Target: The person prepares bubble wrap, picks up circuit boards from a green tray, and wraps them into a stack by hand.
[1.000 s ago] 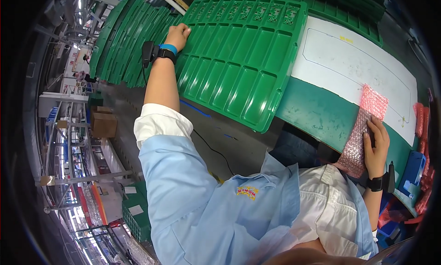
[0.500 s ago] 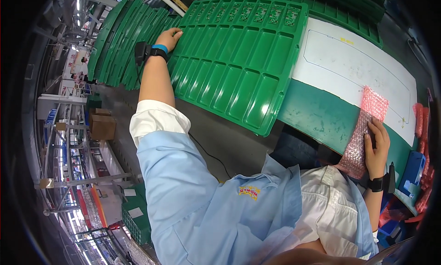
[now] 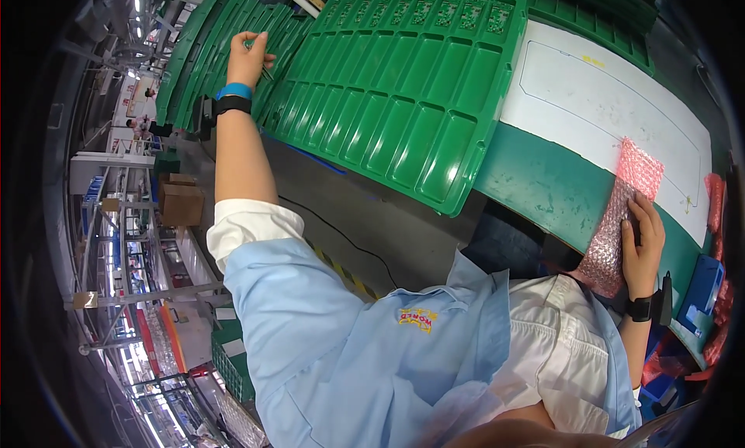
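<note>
My left hand is raised over the stacked green trays at the far left, fingers curled together. Something small and greenish shows between the fingers, too small to make out. Beside it lies a large green tray with rows of compartments; small green circuit boards fill the far row and the nearer compartments are bare. My right hand lies on the edge of a pink bubble-wrap strip, fingers stretched out and thumb apart. That strip hangs over the front edge of the bench.
A white sheet with drawn outlines covers part of the green bench. At the right are a blue bin and more pink bubble wrap. A black cable runs across the floor, and a cardboard box stands at the left.
My left hand has moved left from the tray's edge to above the stacked trays, its fingers now curled inward. My right hand stays on the bubble wrap.
</note>
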{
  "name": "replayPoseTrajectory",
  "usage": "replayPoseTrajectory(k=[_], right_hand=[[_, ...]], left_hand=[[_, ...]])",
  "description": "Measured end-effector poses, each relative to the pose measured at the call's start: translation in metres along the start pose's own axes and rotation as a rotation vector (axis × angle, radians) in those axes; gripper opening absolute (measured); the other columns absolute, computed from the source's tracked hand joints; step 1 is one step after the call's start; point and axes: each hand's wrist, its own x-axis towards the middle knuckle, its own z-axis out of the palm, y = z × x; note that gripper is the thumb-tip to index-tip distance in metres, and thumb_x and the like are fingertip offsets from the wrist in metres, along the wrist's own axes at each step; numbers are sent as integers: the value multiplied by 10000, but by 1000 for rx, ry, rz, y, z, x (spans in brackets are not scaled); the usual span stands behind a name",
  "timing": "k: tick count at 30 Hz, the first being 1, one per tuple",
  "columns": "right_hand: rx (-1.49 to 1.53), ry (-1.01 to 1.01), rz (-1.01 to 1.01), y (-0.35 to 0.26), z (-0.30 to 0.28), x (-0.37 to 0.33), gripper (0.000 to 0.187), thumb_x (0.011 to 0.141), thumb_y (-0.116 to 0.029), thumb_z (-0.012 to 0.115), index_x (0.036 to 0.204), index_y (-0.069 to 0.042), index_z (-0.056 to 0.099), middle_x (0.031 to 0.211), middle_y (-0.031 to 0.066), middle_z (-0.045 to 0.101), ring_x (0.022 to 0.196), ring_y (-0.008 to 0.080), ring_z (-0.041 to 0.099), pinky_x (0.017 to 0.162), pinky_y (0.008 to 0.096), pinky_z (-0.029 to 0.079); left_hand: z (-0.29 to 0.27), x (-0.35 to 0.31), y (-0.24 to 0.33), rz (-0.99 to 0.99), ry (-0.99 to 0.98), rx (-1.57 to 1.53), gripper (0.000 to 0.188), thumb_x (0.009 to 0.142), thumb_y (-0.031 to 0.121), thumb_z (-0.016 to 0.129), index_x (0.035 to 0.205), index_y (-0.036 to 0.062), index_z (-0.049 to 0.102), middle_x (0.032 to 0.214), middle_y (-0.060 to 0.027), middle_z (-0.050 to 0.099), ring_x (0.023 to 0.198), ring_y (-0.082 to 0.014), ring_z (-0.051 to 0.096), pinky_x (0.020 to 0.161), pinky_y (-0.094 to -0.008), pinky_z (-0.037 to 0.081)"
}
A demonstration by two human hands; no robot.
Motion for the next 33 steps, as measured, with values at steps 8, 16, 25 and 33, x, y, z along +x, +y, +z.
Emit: replayPoseTrajectory(k=[8,16,25,33], right_hand=[[22,14,-33,-3,2,2,314,878,-42,613,1192,-21,617,1323,127,578,1226,320,524,1046,392,391],[33,60,-23,-11,1,2,309,863,-96,638,1168,-46,639,1295,109,595,1198,316,539,1027,410,384],[102,65,-26,-11,-1,3,305,833,-84,653,1135,-43,648,1283,114,599,1189,325,537,1019,416,390],[110,80,-14,-9,-2,1,314,822,-90,664,1132,-42,645,1276,110,600,1195,321,533,1032,424,374]], left_hand=[[11,-24,91,271,-247,418,433,870,391,695,1186,106,616,955,-107,673,890,-221,644,816,-356,504],[154,-25,177,602,-400,41,315,880,367,651,1093,137,681,1031,-137,696,924,-262,659,833,-365,510],[272,-52,210,599,-377,440,428,942,440,533,1237,150,640,1230,-202,594,1072,-366,608,953,-449,484],[264,-49,226,411,-447,451,501,954,512,493,1278,145,602,1298,-217,518,1128,-417,562,996,-477,454]])
